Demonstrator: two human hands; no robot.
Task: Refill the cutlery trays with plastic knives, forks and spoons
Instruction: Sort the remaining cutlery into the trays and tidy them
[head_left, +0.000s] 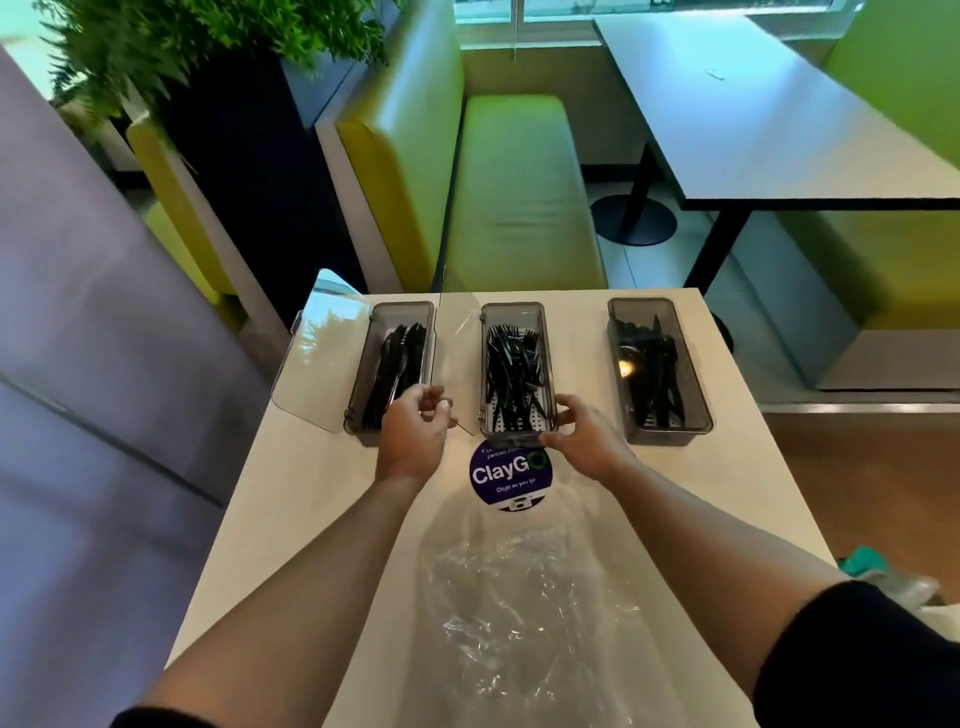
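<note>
On my feed, just past my left fingertips sits the left tray (402, 312), smoky grey, its flap lid (317, 364) thrown open to the outer side. It holds black cutlery that I cannot sort by kind. My left hand (413, 431) is at that tray's near end, fingers curled, thumb and forefinger pinching what looks like the edge of a clear lid (460, 332) standing between my two hands. The middle tray (511, 312) is piled with black forks (514, 364) over a perforated white floor. My right hand (587, 436) grips its near right corner, thumb on the end wall, fingers curled along the side. Beyond those fingers, well apart, stands the right tray (644, 309) with more dark cutlery, all on the white table (753, 493)
</note>
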